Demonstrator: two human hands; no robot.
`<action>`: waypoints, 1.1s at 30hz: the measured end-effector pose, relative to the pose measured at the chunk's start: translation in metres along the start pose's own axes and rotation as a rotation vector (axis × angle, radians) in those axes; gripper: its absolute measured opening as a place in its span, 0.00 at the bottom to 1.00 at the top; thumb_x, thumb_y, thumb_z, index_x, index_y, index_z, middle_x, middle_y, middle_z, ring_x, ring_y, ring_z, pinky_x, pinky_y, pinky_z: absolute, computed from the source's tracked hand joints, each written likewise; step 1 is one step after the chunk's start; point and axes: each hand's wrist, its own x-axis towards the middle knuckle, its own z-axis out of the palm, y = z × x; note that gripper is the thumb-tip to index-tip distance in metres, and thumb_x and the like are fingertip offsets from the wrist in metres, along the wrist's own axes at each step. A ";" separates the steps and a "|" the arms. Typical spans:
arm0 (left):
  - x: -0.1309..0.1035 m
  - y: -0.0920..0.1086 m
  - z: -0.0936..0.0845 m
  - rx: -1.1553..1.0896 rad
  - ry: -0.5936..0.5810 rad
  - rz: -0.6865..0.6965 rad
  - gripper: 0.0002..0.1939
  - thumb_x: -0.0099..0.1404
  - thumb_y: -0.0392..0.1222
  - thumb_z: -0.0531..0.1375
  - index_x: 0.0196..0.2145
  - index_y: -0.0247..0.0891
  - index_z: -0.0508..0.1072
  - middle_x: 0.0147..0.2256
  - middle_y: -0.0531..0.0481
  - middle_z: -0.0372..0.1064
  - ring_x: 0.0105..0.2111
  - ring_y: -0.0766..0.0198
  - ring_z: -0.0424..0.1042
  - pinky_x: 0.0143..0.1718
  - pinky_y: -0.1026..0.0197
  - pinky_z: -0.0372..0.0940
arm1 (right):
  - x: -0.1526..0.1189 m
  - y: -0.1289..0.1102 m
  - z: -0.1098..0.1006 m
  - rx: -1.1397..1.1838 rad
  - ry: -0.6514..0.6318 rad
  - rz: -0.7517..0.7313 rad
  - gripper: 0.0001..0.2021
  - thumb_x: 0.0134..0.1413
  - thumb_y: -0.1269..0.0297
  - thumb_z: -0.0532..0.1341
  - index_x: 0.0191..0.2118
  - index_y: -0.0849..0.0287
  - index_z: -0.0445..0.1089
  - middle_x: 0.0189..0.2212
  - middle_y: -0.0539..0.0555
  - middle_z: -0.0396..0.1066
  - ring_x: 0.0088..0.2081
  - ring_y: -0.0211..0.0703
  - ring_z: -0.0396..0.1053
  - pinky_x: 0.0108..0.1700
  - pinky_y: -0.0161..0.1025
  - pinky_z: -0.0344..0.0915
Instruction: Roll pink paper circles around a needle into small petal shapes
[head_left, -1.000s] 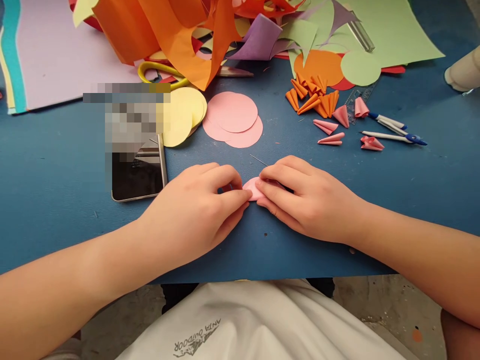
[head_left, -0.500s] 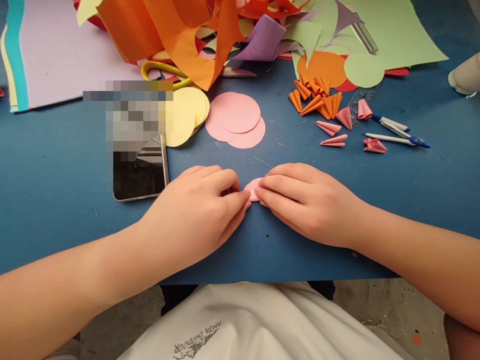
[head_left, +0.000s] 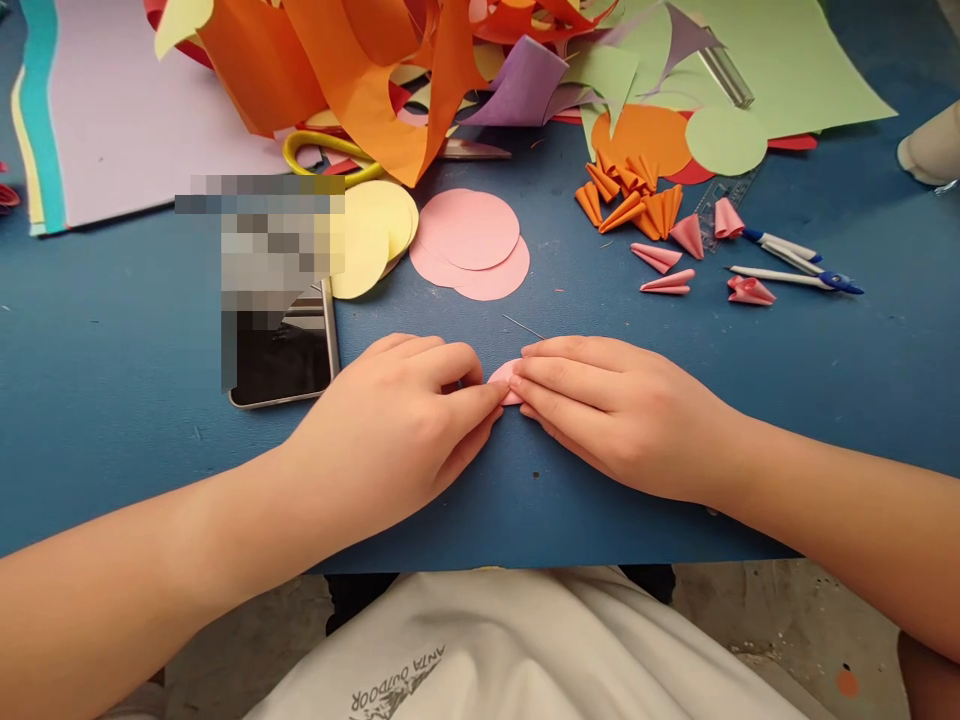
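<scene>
And here the left hand and right hand both pinch the small pink paper piece low over the blue bench.

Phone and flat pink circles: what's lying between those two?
Overlapping pale yellow paper circles lie between the phone and the flat pink circles, on the blue table. The head view shows this.
</scene>
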 end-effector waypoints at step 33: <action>0.001 -0.001 0.000 0.053 0.018 0.075 0.16 0.76 0.36 0.55 0.41 0.34 0.84 0.32 0.46 0.76 0.29 0.55 0.72 0.35 0.52 0.69 | 0.004 -0.002 -0.001 -0.089 -0.048 0.001 0.09 0.70 0.74 0.60 0.43 0.69 0.79 0.39 0.63 0.81 0.42 0.52 0.78 0.43 0.48 0.81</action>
